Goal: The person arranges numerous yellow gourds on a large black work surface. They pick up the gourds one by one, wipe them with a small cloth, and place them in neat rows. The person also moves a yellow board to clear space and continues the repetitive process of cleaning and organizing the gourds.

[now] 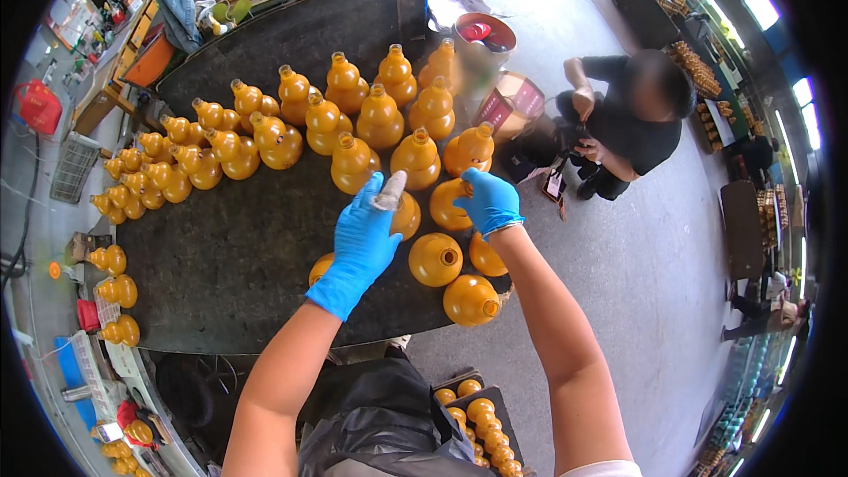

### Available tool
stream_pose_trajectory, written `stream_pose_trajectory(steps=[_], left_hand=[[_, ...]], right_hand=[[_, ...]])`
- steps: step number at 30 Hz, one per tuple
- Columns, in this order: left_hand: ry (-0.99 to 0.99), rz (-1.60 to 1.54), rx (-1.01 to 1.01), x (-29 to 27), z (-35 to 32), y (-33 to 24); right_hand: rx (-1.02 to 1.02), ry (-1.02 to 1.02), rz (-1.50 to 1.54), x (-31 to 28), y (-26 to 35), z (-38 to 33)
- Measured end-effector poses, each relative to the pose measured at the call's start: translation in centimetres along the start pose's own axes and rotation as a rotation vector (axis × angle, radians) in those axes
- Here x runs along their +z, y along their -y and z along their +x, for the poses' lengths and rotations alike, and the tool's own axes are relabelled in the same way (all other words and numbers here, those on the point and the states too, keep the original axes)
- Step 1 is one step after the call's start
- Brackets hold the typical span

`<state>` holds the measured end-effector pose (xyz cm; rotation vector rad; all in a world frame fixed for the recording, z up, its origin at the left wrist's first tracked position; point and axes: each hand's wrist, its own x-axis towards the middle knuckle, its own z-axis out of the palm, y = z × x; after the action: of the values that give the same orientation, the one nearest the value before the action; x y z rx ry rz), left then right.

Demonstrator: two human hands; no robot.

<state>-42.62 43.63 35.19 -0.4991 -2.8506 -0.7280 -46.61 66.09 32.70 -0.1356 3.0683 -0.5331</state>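
Observation:
Both my hands wear blue gloves above a dark tabletop [230,274]. My left hand [362,234] has its fingers stretched out and apart, with a whitish wrap on one finger. It is beside an amber gourd-shaped bottle [406,216], which it partly covers. My right hand [491,200] is closed, its curled fingertips at the neck of another amber gourd-shaped bottle [449,206]. Closer to me, an amber bottle [435,260] shows its open mouth, and a second bottle [473,300] lies by the table edge. One more bottle [321,268] is mostly hidden behind my left wrist.
Several upright gourd bottles [380,117] stand in rows across the table's far side. Three bottles [117,291] lie at the left edge. A person in black [640,115] sits at right, near a cardboard box [512,104]. Below the table is a crate of bottles [481,415].

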Motion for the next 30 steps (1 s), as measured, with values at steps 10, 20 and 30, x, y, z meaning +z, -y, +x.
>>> stream_pose_trajectory(steps=[10, 20, 30], left_hand=[[0.093, -0.031, -0.185, -6.8, -9.5, 4.1], [0.101, -0.013, -0.328, -3.5, -11.7, 6.5], [-0.242, -0.239, -0.486, -4.0, -10.4, 9.3]], right_hand=[[-0.069, -0.136, -0.079, -2.5, 1.6, -1.5], [-0.371, 0.16, 0.06, -2.0, 4.0, -9.7], [-0.172, 0.088, 0.187, -0.2, 4.0, -8.9]])
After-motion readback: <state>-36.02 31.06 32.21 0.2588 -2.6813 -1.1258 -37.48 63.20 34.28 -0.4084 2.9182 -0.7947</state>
